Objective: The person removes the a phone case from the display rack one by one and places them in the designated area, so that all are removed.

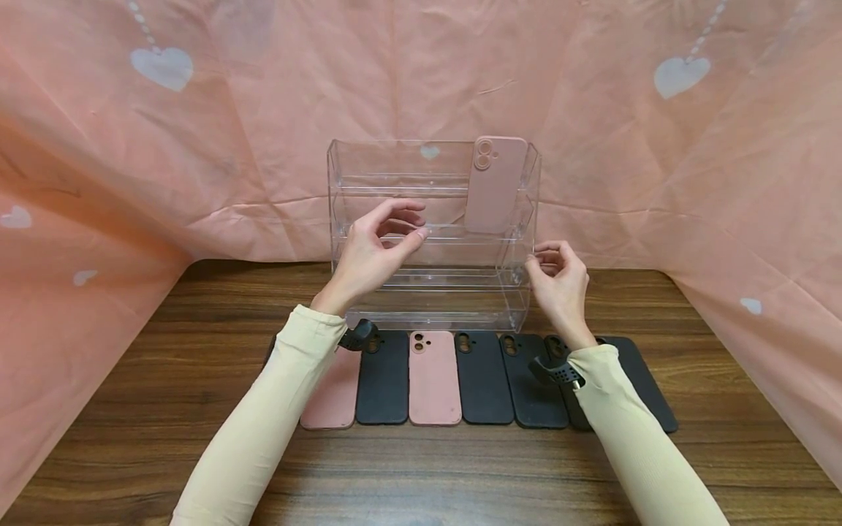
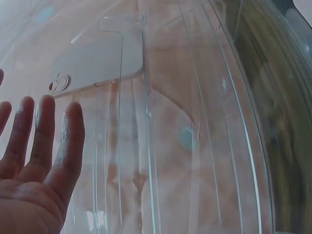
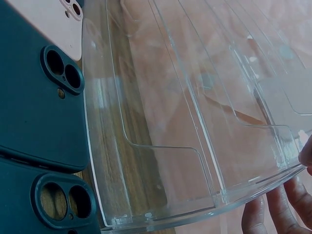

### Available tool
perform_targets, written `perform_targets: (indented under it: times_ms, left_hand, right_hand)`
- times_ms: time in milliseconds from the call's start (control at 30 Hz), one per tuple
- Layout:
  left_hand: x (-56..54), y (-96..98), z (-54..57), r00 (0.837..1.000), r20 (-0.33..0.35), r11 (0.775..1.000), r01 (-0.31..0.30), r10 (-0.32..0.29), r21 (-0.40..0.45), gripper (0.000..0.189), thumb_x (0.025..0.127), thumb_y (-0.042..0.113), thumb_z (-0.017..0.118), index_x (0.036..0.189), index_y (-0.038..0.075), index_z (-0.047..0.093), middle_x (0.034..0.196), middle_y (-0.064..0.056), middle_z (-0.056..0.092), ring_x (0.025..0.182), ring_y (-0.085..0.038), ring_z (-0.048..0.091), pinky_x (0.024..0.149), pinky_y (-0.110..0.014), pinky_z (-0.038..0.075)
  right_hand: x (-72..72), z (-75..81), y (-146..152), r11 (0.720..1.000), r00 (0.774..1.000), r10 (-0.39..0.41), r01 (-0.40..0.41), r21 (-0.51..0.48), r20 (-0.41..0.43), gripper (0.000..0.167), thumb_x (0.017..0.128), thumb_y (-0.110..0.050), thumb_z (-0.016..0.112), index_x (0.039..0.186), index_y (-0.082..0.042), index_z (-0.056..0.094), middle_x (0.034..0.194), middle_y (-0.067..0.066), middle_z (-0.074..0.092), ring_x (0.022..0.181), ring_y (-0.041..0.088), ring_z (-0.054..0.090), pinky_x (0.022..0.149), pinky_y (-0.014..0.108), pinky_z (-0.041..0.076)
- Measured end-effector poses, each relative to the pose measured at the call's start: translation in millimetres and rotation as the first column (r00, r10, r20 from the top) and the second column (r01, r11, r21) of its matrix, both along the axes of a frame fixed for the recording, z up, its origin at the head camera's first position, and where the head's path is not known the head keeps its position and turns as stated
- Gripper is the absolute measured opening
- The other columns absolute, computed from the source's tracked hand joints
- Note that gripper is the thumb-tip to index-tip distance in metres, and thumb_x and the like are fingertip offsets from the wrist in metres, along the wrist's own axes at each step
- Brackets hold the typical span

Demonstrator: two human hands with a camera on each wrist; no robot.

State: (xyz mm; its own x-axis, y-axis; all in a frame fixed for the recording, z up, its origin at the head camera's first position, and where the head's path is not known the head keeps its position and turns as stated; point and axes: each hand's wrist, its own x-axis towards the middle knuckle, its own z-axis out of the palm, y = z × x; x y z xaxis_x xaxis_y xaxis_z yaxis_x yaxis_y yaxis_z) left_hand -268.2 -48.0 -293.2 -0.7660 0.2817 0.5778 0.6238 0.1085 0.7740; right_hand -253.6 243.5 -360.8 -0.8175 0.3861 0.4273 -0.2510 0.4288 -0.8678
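Observation:
A clear tiered display rack (image 1: 430, 319) stands at the back of the table. One pink phone case (image 1: 496, 186) leans upright at the right of its top tier. My left hand (image 1: 381, 245) hovers in front of the rack's middle, fingers loosely bent and holding nothing; the left wrist view shows those fingers (image 2: 73, 126) apart from the pink case. At the rack's right side, my right hand (image 1: 559, 285) grips the edge of the side panel. In the right wrist view the right fingers (image 3: 278, 204) lie along the panel's outer face, with the thumb across its edge.
Before the rack lies a row of phone cases, among them a pink one (image 1: 434, 380) and a black one (image 1: 484, 380). My forearms cover parts of the row. A pink cloth with hearts (image 1: 592, 146) hangs behind and beside the wooden table (image 1: 408, 482).

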Motion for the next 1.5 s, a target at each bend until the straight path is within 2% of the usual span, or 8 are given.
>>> perform_targets:
  times_ms: [367, 567, 700, 933, 1100, 1300, 1500]
  left_hand:
    - [-22.5, 30.0, 5.8, 0.999, -0.029, 0.999, -0.036, 0.037, 0.038, 0.031, 0.094, 0.015, 0.072, 0.125, 0.009, 0.067, 0.109, -0.011, 0.071, 0.099, -0.021, 0.071, 0.086, -0.036, 0.062]
    - [-35.6, 45.3, 7.0, 0.999, 0.007, 0.997, -0.045, 0.044, 0.064, 0.03, 0.094, 0.015, 0.071, 0.124, 0.01, 0.067, 0.111, -0.013, 0.071, 0.101, -0.022, 0.07, 0.088, -0.037, 0.062]
    - [-42.7, 52.7, 8.3, 0.997, 0.026, 0.995, -0.075, 0.074, 0.066, 0.031, 0.094, 0.015, 0.072, 0.124, 0.01, 0.067, 0.111, -0.012, 0.072, 0.102, -0.021, 0.07, 0.089, -0.032, 0.061]
    - [-53.0, 65.8, 9.5, 0.996, 0.051, 0.991, -0.081, 0.076, 0.103, 0.034, 0.093, 0.011, 0.073, 0.126, 0.003, 0.065, 0.115, -0.018, 0.071, 0.106, -0.026, 0.07, 0.093, -0.032, 0.06]
    - [-58.2, 75.2, 11.3, 0.993, 0.041, 0.989, -0.11, 0.107, 0.099, 0.036, 0.092, 0.011, 0.073, 0.127, 0.003, 0.065, 0.112, -0.018, 0.071, 0.103, -0.027, 0.072, 0.092, -0.033, 0.061]
    - [-61.8, 83.2, 12.9, 0.983, 0.077, 0.984, -0.17, 0.167, 0.045, 0.036, 0.093, 0.015, 0.072, 0.128, 0.008, 0.066, 0.11, -0.011, 0.073, 0.098, -0.024, 0.075, 0.085, -0.024, 0.061]
    - [-63.1, 92.4, 13.5, 0.978, 0.099, 0.982, -0.187, 0.184, 0.023, 0.037, 0.094, 0.016, 0.072, 0.129, 0.01, 0.064, 0.113, -0.012, 0.072, 0.096, -0.025, 0.076, 0.082, -0.023, 0.062]
  right_hand:
    - [-1.1, 0.5, 1.1, 1.0, 1.0, -0.017, 0.017, 0.018, 0.003, 0.019, 0.091, -0.008, 0.065, 0.109, -0.001, 0.066, 0.081, -0.016, 0.063, 0.067, -0.007, 0.063, 0.055, 0.011, 0.054]
    - [-1.7, 0.1, 1.3, 1.0, 1.0, -0.017, 0.017, 0.013, -0.005, 0.018, 0.09, -0.008, 0.065, 0.108, -0.002, 0.066, 0.081, -0.016, 0.063, 0.066, -0.007, 0.063, 0.055, 0.011, 0.053]
    - [-1.8, 0.0, 1.6, 1.0, 1.0, -0.015, 0.015, 0.016, -0.012, 0.018, 0.09, -0.007, 0.065, 0.108, -0.002, 0.066, 0.081, -0.015, 0.063, 0.066, -0.008, 0.063, 0.055, 0.011, 0.053]
    - [-2.1, 0.2, 2.1, 1.0, 1.0, -0.009, 0.009, 0.02, -0.021, 0.018, 0.091, -0.007, 0.065, 0.108, -0.002, 0.066, 0.082, -0.015, 0.063, 0.066, -0.007, 0.063, 0.054, 0.011, 0.053]
    - [-1.5, 0.0, 2.6, 1.0, 1.0, -0.012, 0.012, 0.016, -0.016, 0.017, 0.091, -0.007, 0.065, 0.107, -0.002, 0.066, 0.081, -0.015, 0.063, 0.065, -0.007, 0.062, 0.054, 0.012, 0.053]
    - [-0.4, -0.4, 2.6, 1.0, 1.0, -0.017, 0.017, 0.019, -0.011, 0.018, 0.09, -0.007, 0.065, 0.107, -0.002, 0.066, 0.082, -0.014, 0.063, 0.065, -0.008, 0.062, 0.054, 0.011, 0.053]
    - [0.8, -0.1, 1.9, 1.0, 1.0, -0.01, 0.01, 0.008, -0.011, 0.018, 0.09, -0.006, 0.065, 0.107, -0.001, 0.065, 0.082, -0.013, 0.064, 0.065, -0.006, 0.063, 0.053, 0.012, 0.053]
